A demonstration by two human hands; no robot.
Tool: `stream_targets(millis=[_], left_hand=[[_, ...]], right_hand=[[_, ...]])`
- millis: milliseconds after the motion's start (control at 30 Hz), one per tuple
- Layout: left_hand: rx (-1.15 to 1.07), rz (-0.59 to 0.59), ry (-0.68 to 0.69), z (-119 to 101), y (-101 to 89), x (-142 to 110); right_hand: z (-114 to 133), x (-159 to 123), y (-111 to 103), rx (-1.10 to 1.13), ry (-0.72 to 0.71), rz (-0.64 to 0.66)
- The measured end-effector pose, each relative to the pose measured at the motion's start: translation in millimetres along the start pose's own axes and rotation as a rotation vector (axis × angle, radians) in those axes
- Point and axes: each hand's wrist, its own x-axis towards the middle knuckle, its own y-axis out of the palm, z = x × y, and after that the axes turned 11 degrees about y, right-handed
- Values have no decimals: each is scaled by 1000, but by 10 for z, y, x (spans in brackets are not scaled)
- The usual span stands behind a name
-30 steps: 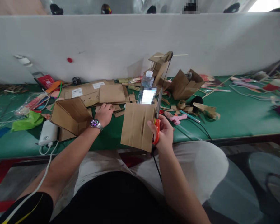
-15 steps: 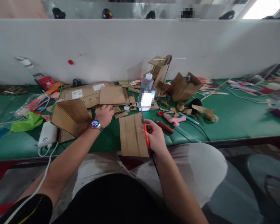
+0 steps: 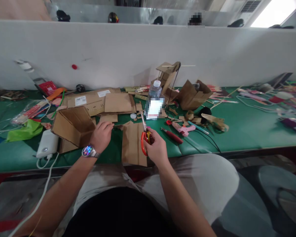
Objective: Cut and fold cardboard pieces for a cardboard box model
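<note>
My right hand (image 3: 157, 146) is closed around orange-handled scissors (image 3: 144, 141), their blades pointing away from me. Under the scissors, a flat cardboard piece (image 3: 133, 148) with a lengthwise crease overhangs the front edge of the green table. Left of it, my left hand (image 3: 102, 135) has its fingers pinched at the end of a thin cardboard scrap (image 3: 125, 125); the grip is partly hidden. An open cardboard box form (image 3: 74, 126) stands beside my left wrist. Just beyond that hand lies a small cardboard rectangle (image 3: 109, 118).
A pink glue gun (image 3: 184, 128) and a red-handled tool (image 3: 172, 135) lie to the right. Behind are a bottle (image 3: 155, 90), a lit phone (image 3: 155, 108) and cardboard constructions (image 3: 193, 95). A white power bank (image 3: 47, 143) with a cable sits left.
My left hand has drawn back toward me and left, uncovering the small cardboard rectangle. My right hand has shifted left with the scissors, whose handles now show more fully.
</note>
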Motion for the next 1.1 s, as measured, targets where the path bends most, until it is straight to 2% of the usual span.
stream_targets(millis=[133,233,333,467,600,733,800,833,900,967,1033,1100], left_hand=[[40,-51,-47,-113,-141,-342],[51,41,-53,-169,-153,-504],[58,119,-103,-202,-108,-577],[44,127,-142,-230,-83,-617],[-25,84,-135,-266,-183,-672],[-5,53,-112,-263,-323,-747],[64,-21,-136,-226,-370,-806],[113,-107,-165,-198,-388,-844],[206,-343,-228,-127,-422,-933],[254,-559,-281,-43,-468,-1020],[243,-645,-359,44,-522,-1078],[170,-629,-481,130,-566,-1093]], right_hand=[[39,28,60,-43,-23,-38],[123,96,143,-141,-129,-100],[233,228,245,-269,-263,-183],[372,474,356,-362,-354,-241],[512,655,379,-422,-452,-257],[650,600,359,-449,-457,-213],[681,476,379,-457,-392,-86],[680,399,403,-463,-355,-4],[644,239,473,-483,-289,141],[577,105,559,-494,-251,235],[505,18,637,-520,-199,272],[445,-24,691,-582,-142,270]])
